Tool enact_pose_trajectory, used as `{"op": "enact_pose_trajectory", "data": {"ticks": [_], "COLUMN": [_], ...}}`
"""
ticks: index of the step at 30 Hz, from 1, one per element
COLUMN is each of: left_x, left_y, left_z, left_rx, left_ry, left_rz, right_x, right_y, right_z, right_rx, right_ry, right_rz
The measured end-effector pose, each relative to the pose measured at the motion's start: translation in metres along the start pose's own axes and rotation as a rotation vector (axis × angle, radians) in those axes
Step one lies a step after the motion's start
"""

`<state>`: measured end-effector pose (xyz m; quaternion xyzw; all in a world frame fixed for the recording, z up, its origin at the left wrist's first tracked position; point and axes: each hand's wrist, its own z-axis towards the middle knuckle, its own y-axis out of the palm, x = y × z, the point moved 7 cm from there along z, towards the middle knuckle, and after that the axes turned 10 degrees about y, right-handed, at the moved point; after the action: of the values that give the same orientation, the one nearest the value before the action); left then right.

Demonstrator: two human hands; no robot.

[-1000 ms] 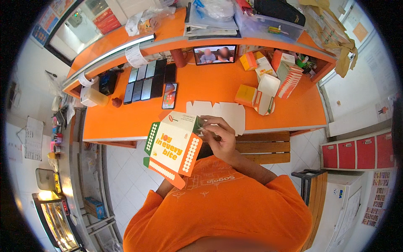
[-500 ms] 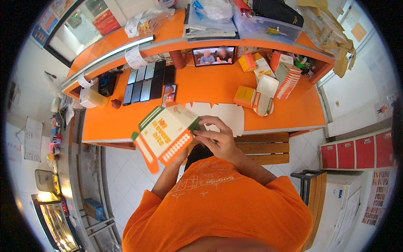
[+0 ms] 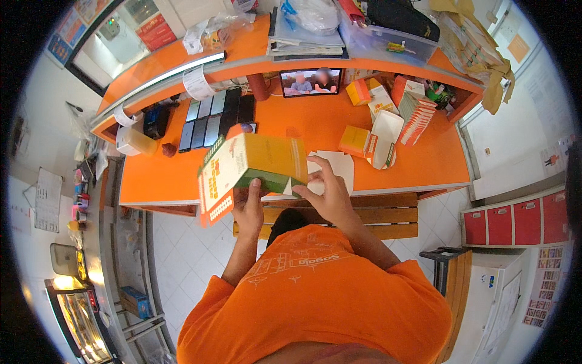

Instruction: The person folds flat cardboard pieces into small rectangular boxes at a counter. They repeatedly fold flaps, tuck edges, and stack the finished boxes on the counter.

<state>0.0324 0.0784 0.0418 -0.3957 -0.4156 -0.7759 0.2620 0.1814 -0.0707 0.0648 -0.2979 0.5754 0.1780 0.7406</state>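
Observation:
In front of my chest, over the desk's near edge, I hold a partly folded cardboard food box (image 3: 274,156) with a white printed panel, a yellow side, green edges and orange flaps. My left hand (image 3: 247,209) grips its near side, thumb on the green panel and the other fingers hidden behind it. My right hand (image 3: 329,193) is closed at the box's right end, thumb and fingers at the folded flaps. Behind that hand lies a flat white cardboard blank (image 3: 342,171), partly covered by the box and the hand.
Several folded boxes (image 3: 353,141) and a stack of cartons (image 3: 417,120) lie on the orange desk (image 3: 154,191) at right. Several phones (image 3: 209,118) lie at left. A tablet (image 3: 310,82) showing a video stands at the back under the shelf. A wooden bench (image 3: 388,216) is below the desk edge.
The box has turned from a flat panel facing up to a bent shape showing its yellow side. My left hand has come into view under it; my right hand has shifted slightly right.

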Motion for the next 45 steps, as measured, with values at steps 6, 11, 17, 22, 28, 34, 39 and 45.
{"op": "enact_pose_trajectory", "data": {"ticks": [6,11,17,22,28,34,39,45], "left_x": [-0.02,-0.035,-0.044,-0.047,-0.043,-0.033,-0.042,-0.062], "left_y": [0.006,0.015,0.02,0.018,0.018,0.019,0.01,-0.002], "left_z": [-0.005,-0.021,-0.013,-0.019,-0.023,-0.023,-0.017,-0.02], "left_rx": [-0.115,-0.145,-0.14,-0.252,-0.434,-0.319,-0.326,-0.197], "left_ry": [-0.109,-0.285,-0.463,-0.501,-0.349,-0.199,-0.162,-0.399], "left_rz": [0.134,0.263,-0.04,-0.036,0.19,0.099,0.122,-0.15], "right_x": [0.003,0.009,0.01,-0.015,0.009,0.001,0.001,-0.026], "right_y": [-0.004,0.001,0.015,0.01,0.008,0.009,0.019,0.029], "right_z": [-0.005,-0.006,-0.006,-0.011,0.0,-0.002,-0.003,-0.019], "right_rx": [0.036,0.003,-0.171,-0.014,-0.065,-0.109,-0.231,-0.179], "right_ry": [-0.126,-0.207,-0.092,-0.499,-0.229,-0.146,-0.039,-0.453], "right_rz": [-0.032,-0.124,-0.059,-0.267,0.047,0.159,0.174,-0.246]}}
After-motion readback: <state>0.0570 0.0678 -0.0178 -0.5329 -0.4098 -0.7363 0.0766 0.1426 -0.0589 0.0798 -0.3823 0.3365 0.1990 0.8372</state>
